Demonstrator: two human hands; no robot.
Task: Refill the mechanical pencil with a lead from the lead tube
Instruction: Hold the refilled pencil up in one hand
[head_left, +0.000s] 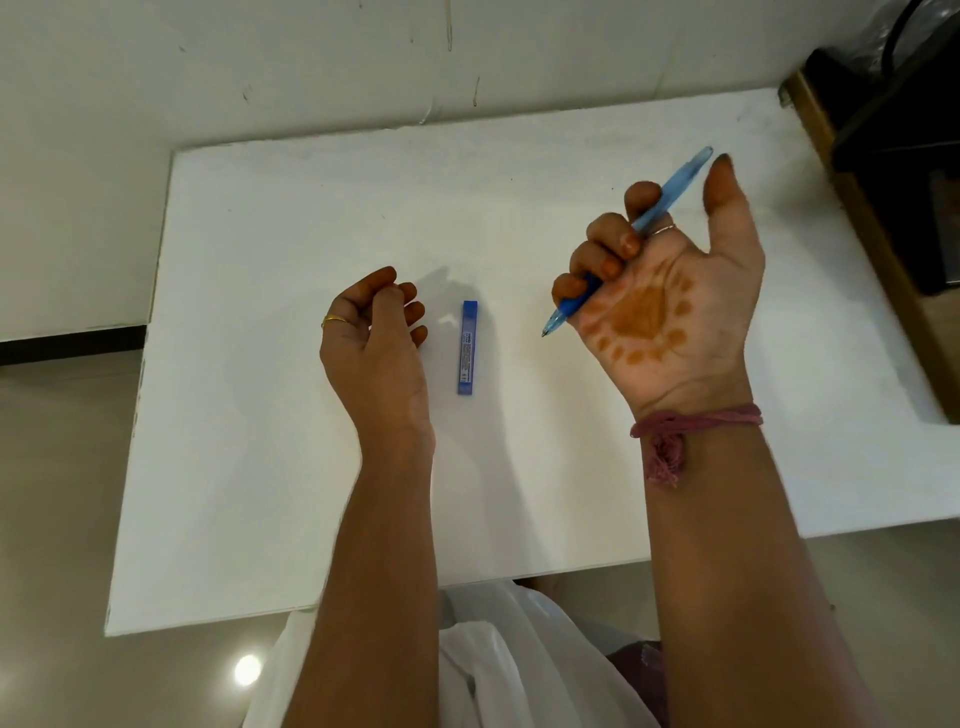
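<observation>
My right hand (670, 291) is raised palm-up at three o'clock, four fingers curled around the blue pencil (631, 236), thumb standing free; its tip points toward seven o'clock. My left hand (376, 332) hovers at nine o'clock with fingers loosely curled together; whether they pinch anything, I cannot tell. The lead tube (467, 347) lies flat on the white table (260, 467) between my hands, just beside the left. I judge this the start: next, the left must pick up the tube and open it.
</observation>
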